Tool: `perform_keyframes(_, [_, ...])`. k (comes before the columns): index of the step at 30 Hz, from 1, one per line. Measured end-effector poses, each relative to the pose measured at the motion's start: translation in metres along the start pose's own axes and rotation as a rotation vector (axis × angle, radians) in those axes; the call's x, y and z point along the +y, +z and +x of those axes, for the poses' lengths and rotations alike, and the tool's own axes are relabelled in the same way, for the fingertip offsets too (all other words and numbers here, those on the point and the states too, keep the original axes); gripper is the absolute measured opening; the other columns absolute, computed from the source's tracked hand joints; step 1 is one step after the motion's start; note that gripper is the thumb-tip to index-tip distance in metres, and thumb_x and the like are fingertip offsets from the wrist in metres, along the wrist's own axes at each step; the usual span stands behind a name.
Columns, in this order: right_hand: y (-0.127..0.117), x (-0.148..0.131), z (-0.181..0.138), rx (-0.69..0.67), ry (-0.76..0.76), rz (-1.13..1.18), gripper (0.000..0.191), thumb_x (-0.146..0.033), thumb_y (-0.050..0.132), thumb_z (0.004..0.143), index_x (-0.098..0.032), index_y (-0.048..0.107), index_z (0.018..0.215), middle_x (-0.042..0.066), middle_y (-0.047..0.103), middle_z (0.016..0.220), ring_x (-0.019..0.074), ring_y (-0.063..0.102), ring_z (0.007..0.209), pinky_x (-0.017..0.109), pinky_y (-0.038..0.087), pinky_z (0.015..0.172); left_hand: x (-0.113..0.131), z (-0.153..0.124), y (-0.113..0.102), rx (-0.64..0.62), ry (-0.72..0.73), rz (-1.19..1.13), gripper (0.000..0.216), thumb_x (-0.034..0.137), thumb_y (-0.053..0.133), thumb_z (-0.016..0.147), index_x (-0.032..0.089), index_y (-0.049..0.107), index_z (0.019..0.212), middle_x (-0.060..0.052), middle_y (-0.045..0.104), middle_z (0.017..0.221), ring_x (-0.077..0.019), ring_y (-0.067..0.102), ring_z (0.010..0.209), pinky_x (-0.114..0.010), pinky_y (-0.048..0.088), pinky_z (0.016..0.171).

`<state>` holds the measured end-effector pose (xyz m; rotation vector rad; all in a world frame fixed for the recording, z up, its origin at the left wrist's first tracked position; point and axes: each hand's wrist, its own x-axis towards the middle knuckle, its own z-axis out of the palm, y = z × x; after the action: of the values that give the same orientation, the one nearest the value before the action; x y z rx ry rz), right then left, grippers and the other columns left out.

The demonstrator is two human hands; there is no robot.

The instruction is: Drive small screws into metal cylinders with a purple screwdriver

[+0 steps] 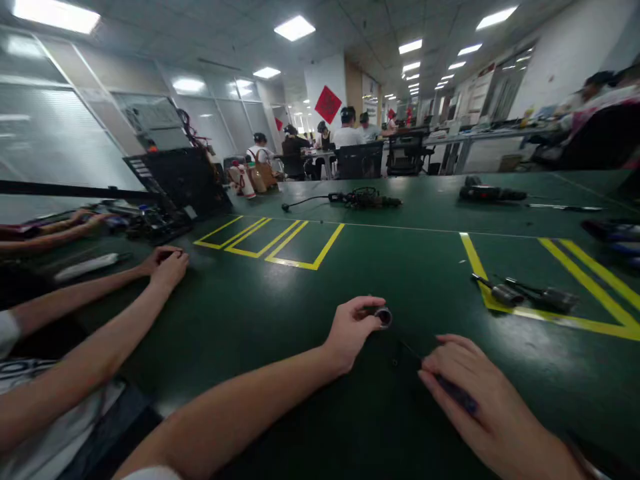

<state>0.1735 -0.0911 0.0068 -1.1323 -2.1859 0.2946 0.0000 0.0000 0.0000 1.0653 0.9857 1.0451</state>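
My left hand (353,330) rests on the green table mat (280,300) with its fingers pinched around a small dark cylindrical part (383,317) with a shiny rim. My right hand (475,393) lies just to the right and nearer me, closed around a thin dark tool (457,395) whose fine tip (407,348) points toward the part. The tool's tip and the part are a short gap apart.
Two cable plugs (527,295) lie on yellow floor-style tape at the right. A wired tool (365,198) and a black device (487,193) sit farther back. A co-worker's arms and hands (167,263) work at my left beside a black case (180,180). Seated people fill the background.
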Motion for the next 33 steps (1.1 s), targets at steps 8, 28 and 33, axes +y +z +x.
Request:
perform_keyframes(8, [-0.0092, -0.0009, -0.0009, 0.1, -0.212, -0.065, 0.022, -0.013, 0.05, 0.086, -0.02, 0.053, 0.107, 0.002, 0.064, 0.089, 0.017, 0.063, 0.087, 0.04, 0.042, 0.097, 0.0013, -0.0027, -0.0025, -0.065, -0.003, -0.026, 0.03, 0.002, 0.062, 0.065, 0.013, 0.067, 0.092, -0.007, 0.07, 0.089, -0.0178, 0.065, 0.084, -0.035, 0.052, 0.08])
perform_keyframes(28, [-0.0048, 0.0017, 0.0014, 0.117, -0.189, -0.137, 0.021, -0.019, 0.049, 0.089, -0.02, 0.055, 0.109, 0.005, 0.067, 0.093, 0.019, 0.064, 0.092, 0.041, 0.049, 0.092, -0.0037, -0.0045, -0.0041, -0.178, 0.086, 0.067, 0.028, 0.002, 0.064, 0.066, 0.013, 0.066, 0.093, -0.007, 0.066, 0.093, -0.0193, 0.065, 0.088, -0.037, 0.051, 0.082])
perform_keyframes(33, [-0.0034, 0.0044, -0.0016, 0.162, -0.111, -0.093, 0.018, -0.023, 0.048, 0.09, -0.023, 0.052, 0.108, 0.003, 0.067, 0.093, 0.0193, 0.064, 0.095, 0.038, 0.049, 0.092, -0.0052, -0.0024, -0.0061, -0.19, 0.1, 0.063, 0.032, -0.001, 0.061, 0.067, 0.014, 0.065, 0.094, -0.006, 0.065, 0.096, -0.0187, 0.064, 0.09, -0.038, 0.05, 0.085])
